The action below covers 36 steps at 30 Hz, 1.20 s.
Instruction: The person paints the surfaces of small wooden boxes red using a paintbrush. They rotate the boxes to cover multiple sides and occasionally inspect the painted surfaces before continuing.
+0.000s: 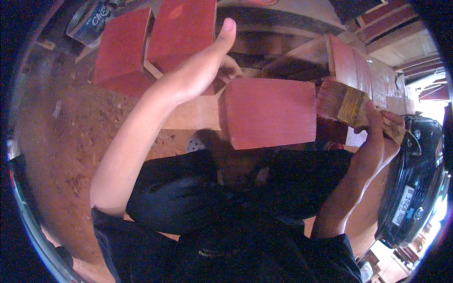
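Observation:
A wooden box [271, 113] with a red-coated face and a pale bare side is in front of me, above my lap. My left hand [210, 66] is at its far left corner, thumb stretched up and the other fingers bent against the box, partly hidden behind it. In my right hand [380, 129] is a wide flat paintbrush [351, 104], gripped by its handle. The brush's bristles, stained red, point left, close by the right edge of the red face; whether they touch it I cannot tell.
Two more red-faced boxes [181, 33] stand at the far left, near a dark blue bucket [89, 21]. Beyond my box is an open-framed wooden piece with a reddish side [344, 59]. A black car [410, 184] is at the right. Brown bare ground [61, 141] spreads at the left.

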Each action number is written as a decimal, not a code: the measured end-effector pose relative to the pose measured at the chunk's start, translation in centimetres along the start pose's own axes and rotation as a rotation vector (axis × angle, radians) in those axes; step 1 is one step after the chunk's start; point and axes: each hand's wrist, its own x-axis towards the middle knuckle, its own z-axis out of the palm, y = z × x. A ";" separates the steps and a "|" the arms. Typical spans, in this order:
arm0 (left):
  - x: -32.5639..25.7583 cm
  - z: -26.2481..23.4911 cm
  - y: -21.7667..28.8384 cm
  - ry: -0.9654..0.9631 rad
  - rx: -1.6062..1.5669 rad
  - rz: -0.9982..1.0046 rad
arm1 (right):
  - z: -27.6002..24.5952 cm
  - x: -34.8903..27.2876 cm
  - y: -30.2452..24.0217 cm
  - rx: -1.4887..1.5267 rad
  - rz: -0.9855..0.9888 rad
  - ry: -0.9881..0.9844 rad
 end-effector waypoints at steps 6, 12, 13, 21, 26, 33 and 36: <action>-0.1 0.3 -1.8 0.068 -0.031 -0.036 | 0.2 -4.0 0.3 0.130 0.069 -0.244; -0.1 0.1 -1.0 0.019 -0.046 0.010 | -0.7 -4.2 0.1 -0.016 0.139 -0.236; -0.1 0.0 -1.0 0.024 -0.041 -0.012 | -1.1 -3.7 0.1 0.014 0.151 -0.244; -0.6 -0.3 0.3 0.030 0.037 0.001 | -3.1 -1.6 -1.3 -0.140 0.050 -0.004; -0.8 -0.2 0.1 0.052 -0.003 -0.039 | -2.4 -3.2 -0.4 0.125 0.115 -0.116; 0.0 0.0 -0.7 -0.005 -0.088 -0.017 | 0.9 -7.1 -1.2 0.190 0.214 -0.388; -0.1 0.1 -0.7 0.040 -0.094 -0.034 | 1.4 -7.5 -1.2 0.151 0.151 -0.418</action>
